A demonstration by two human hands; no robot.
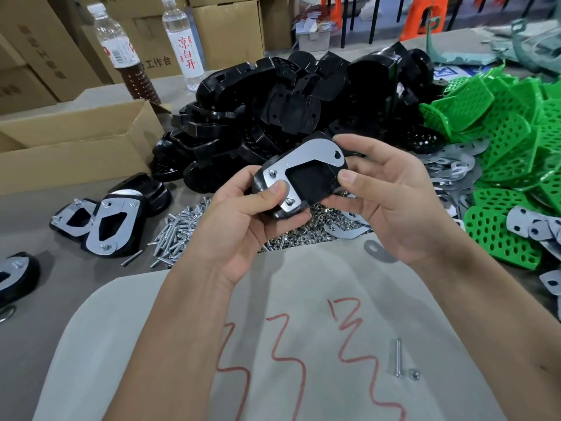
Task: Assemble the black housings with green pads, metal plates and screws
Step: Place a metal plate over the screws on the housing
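Above the table's middle I hold a black housing (315, 183) with a metal plate (306, 156) laid on top. My left hand (243, 220) grips its lower left end, thumb pressing the plate between two screw ends. From the right, my right hand (391, 202) holds the other end, thumb on the housing's edge. Behind lies a heap of black housings (288, 104). Green perforated pads (510, 141) are piled at the right over loose metal plates (449, 168). Screws (179, 232) and nuts (312, 229) lie under my hands.
Assembled housings (109, 223) lie at the left, one more (15, 278) at the left edge. An open cardboard box (76, 135) and two bottles (182, 41) stand at the back left. A grey sheet with red marks (303, 344) carries a single screw (398, 357) and nut (413, 374).
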